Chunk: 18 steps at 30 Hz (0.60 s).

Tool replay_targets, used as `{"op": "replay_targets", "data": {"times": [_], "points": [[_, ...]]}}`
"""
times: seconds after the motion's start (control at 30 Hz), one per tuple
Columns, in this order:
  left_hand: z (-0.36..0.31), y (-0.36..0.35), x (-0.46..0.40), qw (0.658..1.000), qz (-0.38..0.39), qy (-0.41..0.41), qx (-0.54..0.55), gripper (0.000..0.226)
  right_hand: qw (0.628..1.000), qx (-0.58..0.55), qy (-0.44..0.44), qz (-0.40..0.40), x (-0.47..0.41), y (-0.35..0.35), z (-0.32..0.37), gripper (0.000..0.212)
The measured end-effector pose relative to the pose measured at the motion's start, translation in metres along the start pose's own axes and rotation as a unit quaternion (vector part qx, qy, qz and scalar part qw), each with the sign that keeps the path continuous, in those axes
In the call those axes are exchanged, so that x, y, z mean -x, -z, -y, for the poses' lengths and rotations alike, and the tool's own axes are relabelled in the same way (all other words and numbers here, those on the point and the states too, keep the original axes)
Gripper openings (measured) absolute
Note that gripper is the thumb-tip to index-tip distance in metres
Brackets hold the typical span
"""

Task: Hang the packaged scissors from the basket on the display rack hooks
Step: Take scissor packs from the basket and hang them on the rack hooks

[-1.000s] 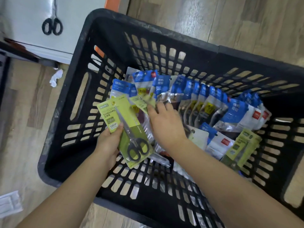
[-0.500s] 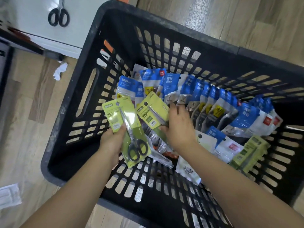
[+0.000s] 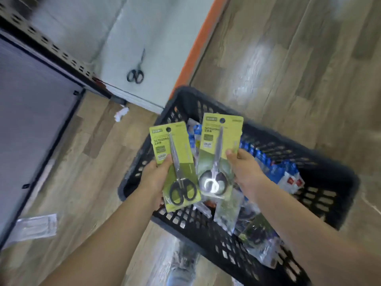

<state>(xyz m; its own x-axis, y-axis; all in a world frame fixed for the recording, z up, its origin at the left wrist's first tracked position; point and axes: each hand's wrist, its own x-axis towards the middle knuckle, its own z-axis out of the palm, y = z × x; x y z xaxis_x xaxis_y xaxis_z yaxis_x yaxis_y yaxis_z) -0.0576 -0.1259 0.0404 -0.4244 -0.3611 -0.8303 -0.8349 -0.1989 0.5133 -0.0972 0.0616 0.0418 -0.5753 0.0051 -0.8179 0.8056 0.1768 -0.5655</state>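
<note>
left hand holding scissors pack, right hand another pack, above basket

Wood-plank floor: running across the scene, catching pale glare at far right. White shelf base: sitting at far centre, carrying loose black scissors. Orange edge strip: bordering its right side. Black slotted upright: slanting at far left. Grey panel: filling the left. Crumpled white scrap and clear packet: lying on the floor.

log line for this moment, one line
left hand: holds green scissors pack | right hand: holds second pack | both above basket
</note>
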Motion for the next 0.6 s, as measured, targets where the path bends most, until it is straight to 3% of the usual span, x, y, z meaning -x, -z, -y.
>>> {"op": "replay_targets", "data": {"times": [0.13, 0.27, 0.4, 0.6], "points": [[-0.068, 0.028, 0.075, 0.997, -0.013, -0.05, 0.051, 0.054, 0.996, -0.005, 0.088, 0.006, 0.076, 0.001, 0.093, 0.023], [-0.156, 0.082, 0.176, 0.987, -0.052, -0.117, 0.092, 0.065, 0.98, -0.012, 0.194, 0.048, 0.186, -0.01, 0.206, 0.013], [-0.244, 0.155, 0.321, 0.957, -0.109, -0.228, 0.139, 0.028, 0.939, 0.004, 0.32, 0.126, 0.316, -0.031, 0.309, 0.008], [-0.306, 0.276, 0.533, 0.88, -0.19, -0.369, 0.23, 0.021, 0.846, 0.04, 0.489, 0.208, 0.533, -0.08, 0.415, 0.02]]}}
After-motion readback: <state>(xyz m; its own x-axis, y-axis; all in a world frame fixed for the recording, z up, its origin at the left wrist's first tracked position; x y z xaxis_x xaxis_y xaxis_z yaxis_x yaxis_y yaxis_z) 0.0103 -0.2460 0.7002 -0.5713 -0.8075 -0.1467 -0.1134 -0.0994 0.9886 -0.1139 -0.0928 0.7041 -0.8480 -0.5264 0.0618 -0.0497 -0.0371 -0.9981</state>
